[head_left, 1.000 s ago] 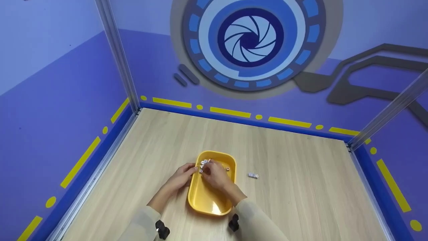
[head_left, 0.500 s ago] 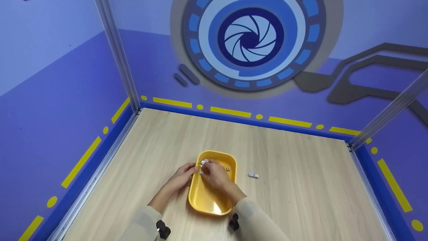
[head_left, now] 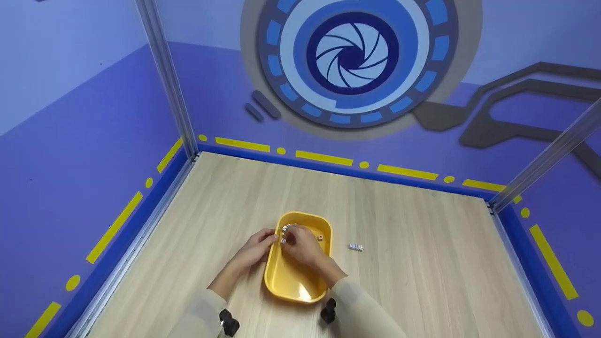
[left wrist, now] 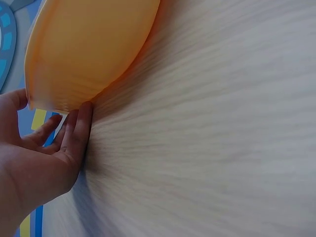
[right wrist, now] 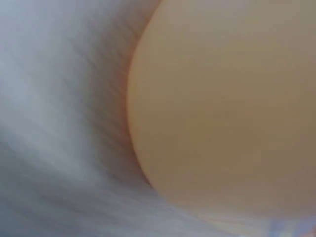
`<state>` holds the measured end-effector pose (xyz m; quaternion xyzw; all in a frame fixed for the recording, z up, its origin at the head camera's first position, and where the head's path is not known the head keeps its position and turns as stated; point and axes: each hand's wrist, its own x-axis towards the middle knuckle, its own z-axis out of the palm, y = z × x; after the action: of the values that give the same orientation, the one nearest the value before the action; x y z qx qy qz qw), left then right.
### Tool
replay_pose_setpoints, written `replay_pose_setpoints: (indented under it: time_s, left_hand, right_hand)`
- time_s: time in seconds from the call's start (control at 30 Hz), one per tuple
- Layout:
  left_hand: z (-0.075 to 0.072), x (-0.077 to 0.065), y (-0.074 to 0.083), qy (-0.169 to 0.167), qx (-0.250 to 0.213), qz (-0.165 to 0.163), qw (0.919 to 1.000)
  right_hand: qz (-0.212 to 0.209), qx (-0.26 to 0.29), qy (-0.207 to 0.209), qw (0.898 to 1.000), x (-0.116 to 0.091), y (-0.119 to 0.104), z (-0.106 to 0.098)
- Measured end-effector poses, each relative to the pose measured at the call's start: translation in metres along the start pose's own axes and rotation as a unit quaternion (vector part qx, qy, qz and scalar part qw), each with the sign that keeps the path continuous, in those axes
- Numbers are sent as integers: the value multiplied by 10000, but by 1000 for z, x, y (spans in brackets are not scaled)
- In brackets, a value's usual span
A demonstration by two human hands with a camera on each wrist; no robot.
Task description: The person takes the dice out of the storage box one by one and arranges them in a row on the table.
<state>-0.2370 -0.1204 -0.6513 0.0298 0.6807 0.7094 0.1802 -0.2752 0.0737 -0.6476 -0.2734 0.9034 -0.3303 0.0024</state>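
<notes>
A yellow tray (head_left: 291,281) stands on the table in the head view. My left hand (head_left: 256,246) holds its left side, thumb at the rim and fingers against the outer wall; the left wrist view shows these fingers (left wrist: 85,118) low by the tray's base. My right hand (head_left: 304,245) reaches inside, its fingers bent down among small white dice (head_left: 285,228) near the far left corner. One die (head_left: 283,241) shows right beside its fingertips. I cannot tell whether a die is pinched there, as the hand covers the spot. Another die (head_left: 320,237), with a red mark, lies by the right wall.
A short row of white dice (head_left: 356,247) lies on the wooden table (head_left: 413,263), right of the tray. Blue printed walls (head_left: 211,94) with metal corner posts (head_left: 171,80) close in the back and sides. The right wrist view is mostly filled by the tray's outer wall (right wrist: 222,108).
My right fingers shift slightly among the dice in the corner, and the dice there show in slightly different places. My left hand, the tray and the row on the table stay put.
</notes>
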Motion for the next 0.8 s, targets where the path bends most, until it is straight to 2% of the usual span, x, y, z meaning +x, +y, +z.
replay_pose_setpoints:
  time_s: [0.1, 0.2, 0.33, 0.43, 0.6, 0.8]
  left_hand:
    - [-1, -2, 0, 30, -42, 3, 10000]
    - [-1, -2, -1, 24, -126, -14, 9999]
    - [0, -1, 0, 50, -154, -44, 9999]
    - [0, 0, 0, 121, -23, -45, 9999]
    - [0, -1, 1, 159, 153, -93, 9997]
    - [-1, -1, 0, 64, 110, -41, 9999]
  right_hand:
    - [137, 304, -213, 9992, 0, -3, -7]
    - [39, 502, -289, 9983, -3, -3, -23]
    - [-300, 601, -102, 9977, -12, 9, -55]
    - [-286, 744, 121, 9967, -24, 25, -82]
    - [172, 902, 462, 9947, -52, 58, -120]
    - [1008, 465, 814, 9905, -89, 97, -139]
